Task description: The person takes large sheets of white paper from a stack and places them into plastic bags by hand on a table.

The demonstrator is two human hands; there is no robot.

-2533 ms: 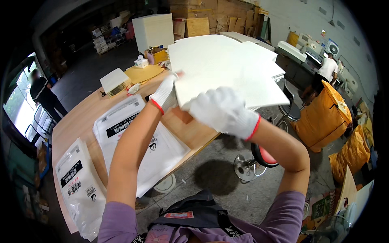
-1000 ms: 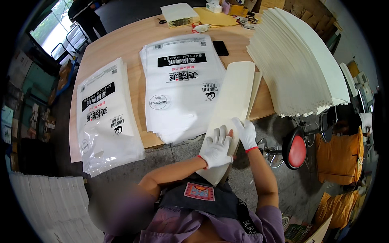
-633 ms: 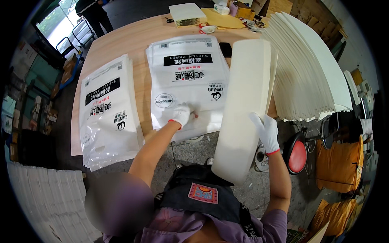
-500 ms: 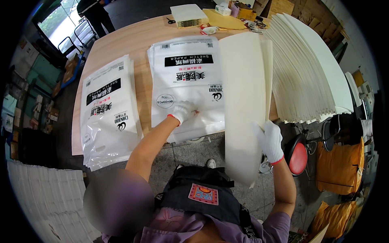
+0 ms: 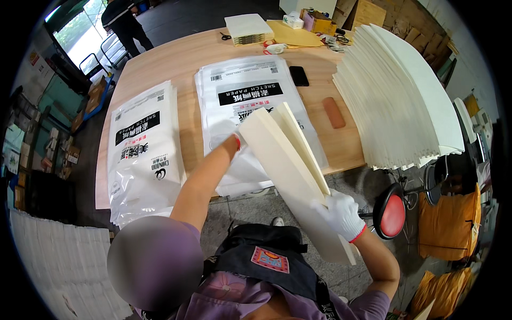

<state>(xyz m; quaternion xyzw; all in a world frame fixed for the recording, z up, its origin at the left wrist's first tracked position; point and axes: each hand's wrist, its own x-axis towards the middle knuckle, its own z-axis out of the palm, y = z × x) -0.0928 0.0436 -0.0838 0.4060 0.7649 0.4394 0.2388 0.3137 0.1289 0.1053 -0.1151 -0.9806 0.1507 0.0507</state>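
A folded batch of cream paper sheets slants across the front edge of the table, its far end over the bags. My right hand, in a white knit glove with a red cuff, is closed round the near part of the batch. My left hand is at the middle stack of clear printed plastic bags; only its cuff area shows and the paper hides its fingers. On the left lies a second stack of printed bags, bulging and glossy.
At the right, a fanned pile of paper sheets covers the table's side. A black phone and a brown block lie between. Scissors and a box of tissues are at the back. A red stool stands right.
My right hand has swung the paper sheets leftward from the table's right part, tilting them over the middle bags. The phone and brown block have come into view. My left hand has become hidden.
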